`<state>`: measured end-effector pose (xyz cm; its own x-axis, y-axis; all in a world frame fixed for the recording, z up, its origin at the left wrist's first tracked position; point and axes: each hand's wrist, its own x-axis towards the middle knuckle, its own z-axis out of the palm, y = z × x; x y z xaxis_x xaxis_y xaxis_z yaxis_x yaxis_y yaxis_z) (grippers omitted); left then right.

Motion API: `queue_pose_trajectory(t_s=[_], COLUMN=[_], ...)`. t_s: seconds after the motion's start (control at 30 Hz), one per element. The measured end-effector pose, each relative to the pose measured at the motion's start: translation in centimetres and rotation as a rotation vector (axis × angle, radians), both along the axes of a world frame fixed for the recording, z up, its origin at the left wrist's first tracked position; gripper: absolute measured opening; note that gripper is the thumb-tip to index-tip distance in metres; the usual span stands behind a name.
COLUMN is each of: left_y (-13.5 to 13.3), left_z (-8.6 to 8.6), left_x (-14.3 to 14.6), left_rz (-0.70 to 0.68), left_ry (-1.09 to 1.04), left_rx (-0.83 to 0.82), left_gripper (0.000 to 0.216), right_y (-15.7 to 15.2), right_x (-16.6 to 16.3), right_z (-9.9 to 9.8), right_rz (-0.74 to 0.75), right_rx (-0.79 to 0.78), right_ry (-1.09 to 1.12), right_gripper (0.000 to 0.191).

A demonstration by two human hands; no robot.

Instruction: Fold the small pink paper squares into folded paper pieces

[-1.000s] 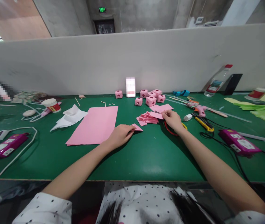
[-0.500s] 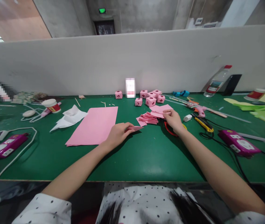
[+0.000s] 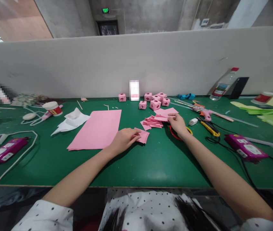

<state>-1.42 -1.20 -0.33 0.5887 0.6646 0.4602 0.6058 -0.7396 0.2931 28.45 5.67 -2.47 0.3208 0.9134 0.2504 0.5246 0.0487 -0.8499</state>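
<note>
My left hand [image 3: 124, 138] rests on the green table [image 3: 151, 160], fingers pinched on a small folded pink paper piece [image 3: 143, 136] lying flat beside the large pink sheet [image 3: 97, 129]. My right hand [image 3: 178, 124] reaches to a pile of small pink paper squares [image 3: 153, 122] and pinches the edge of a pink square [image 3: 164, 118] on top. Several finished pink paper cubes [image 3: 155, 104] sit behind the pile, near the white partition.
Red-handled scissors [image 3: 175, 134] lie under my right wrist. A yellow utility knife [image 3: 210, 127], pink glue gun [image 3: 205, 113], purple power strips [image 3: 245, 147] [image 3: 5, 149], cables, white crumpled paper [image 3: 70, 121], a cup [image 3: 53, 108], a bottle [image 3: 224, 82] and green paper [image 3: 271, 112] crowd the sides.
My left hand has turned the folded pink piece over and laid it flat, slightly to the right. My right hand stays at the pile of squares.
</note>
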Motion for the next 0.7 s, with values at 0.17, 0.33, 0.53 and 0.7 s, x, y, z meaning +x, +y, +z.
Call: queue_pose_trajectory(t_s=[0.17, 0.33, 0.53, 0.7], left_y=[0.2, 0.4, -0.1, -0.3], left_z=[-0.5, -0.8, -0.2, -0.1], left_x=[0.1, 0.1, -0.1, 0.1], left_rz=[-0.201, -0.081, 0.011, -0.004], left_ry=[0.101, 0.062, -0.177, -0.245], left_rx=[0.034, 0.064, -0.114, -0.267], left_gripper=[0.023, 0.026, 0.022, 0.028], right_y=[-0.6, -0.9, -1.9, -3.8], right_x=[-0.4, -0.9, -2.4, -4.7], right_z=[0.3, 0.3, 0.6, 0.9], right_rz=[-0.013, -0.012, 0.131, 0.281], right_rx=[0.001, 0.129, 0.275, 0.331], right_ry=[-0.253, -0.390, -0.389, -0.359], right_gripper=[0.028, 0.024, 0.022, 0.022])
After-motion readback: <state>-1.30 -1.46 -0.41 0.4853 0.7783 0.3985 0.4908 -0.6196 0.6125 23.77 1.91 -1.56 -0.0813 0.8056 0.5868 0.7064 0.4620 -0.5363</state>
